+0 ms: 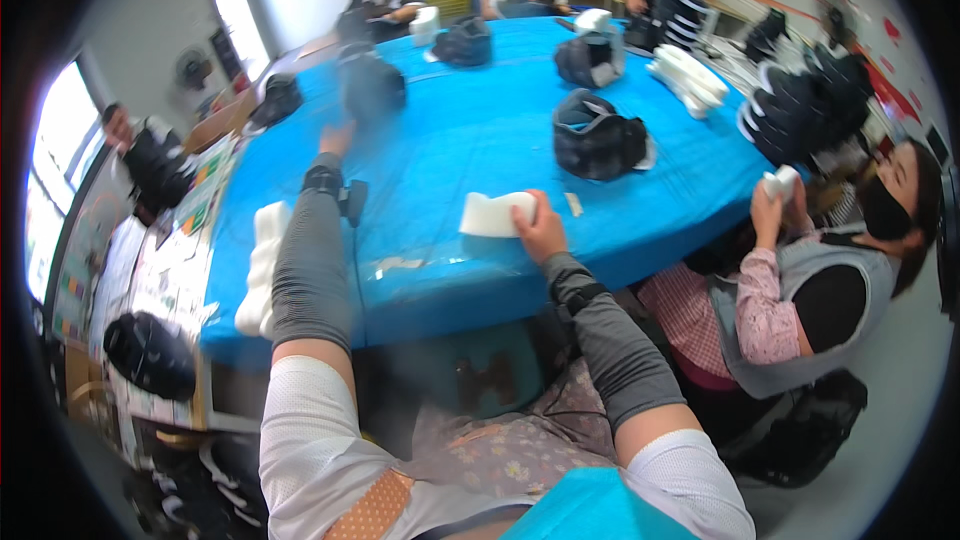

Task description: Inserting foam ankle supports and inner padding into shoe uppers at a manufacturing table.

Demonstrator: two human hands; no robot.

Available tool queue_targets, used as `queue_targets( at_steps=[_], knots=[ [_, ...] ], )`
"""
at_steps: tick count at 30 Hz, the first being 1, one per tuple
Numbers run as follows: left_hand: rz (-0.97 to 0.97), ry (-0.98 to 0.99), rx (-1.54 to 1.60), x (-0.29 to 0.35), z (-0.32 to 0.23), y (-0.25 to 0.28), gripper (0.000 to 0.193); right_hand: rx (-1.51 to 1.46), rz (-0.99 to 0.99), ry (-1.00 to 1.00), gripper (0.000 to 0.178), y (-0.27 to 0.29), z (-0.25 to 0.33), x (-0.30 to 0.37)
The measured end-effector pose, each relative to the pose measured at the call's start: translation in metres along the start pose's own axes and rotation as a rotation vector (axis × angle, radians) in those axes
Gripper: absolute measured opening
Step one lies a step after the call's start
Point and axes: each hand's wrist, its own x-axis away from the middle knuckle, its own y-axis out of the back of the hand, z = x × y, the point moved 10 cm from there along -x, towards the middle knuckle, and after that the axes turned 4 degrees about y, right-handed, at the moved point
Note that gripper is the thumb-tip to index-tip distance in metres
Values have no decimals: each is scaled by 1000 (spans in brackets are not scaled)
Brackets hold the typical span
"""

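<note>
My right hand (543, 228) is closed on the right end of a curved white foam piece (488, 215), holding it just over the near part of the blue-covered table. My left hand (338, 140) reaches far forward on the left, at the near side of a black padded item (374, 90). Motion blur smears that hand and item, so I cannot tell whether the fingers grip it. Beside my left forearm lies a stack of wavy white foam pieces (262, 265). A black ring-shaped padded item (598, 135) rests on the table beyond my right hand.
More black padded items (462, 42) stand around the blue table cover (450, 130). White foam pieces (688, 78) lie at the right rear, near a heap of black items (808, 105). A co-worker (800, 290) at my right holds white foam; other people are beyond the table.
</note>
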Motion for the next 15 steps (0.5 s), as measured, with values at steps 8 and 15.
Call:
queue_targets(
  at_steps=[8, 15],
  knots=[
    [-103, -128, 48, -49, -12, -35, 67, 56, -6, 27, 48, -10, 10, 0],
    [-130, -82, -187, -40, -28, -50, 54, 101, 53, -11, 48, -13, -2, 1]
  ],
)
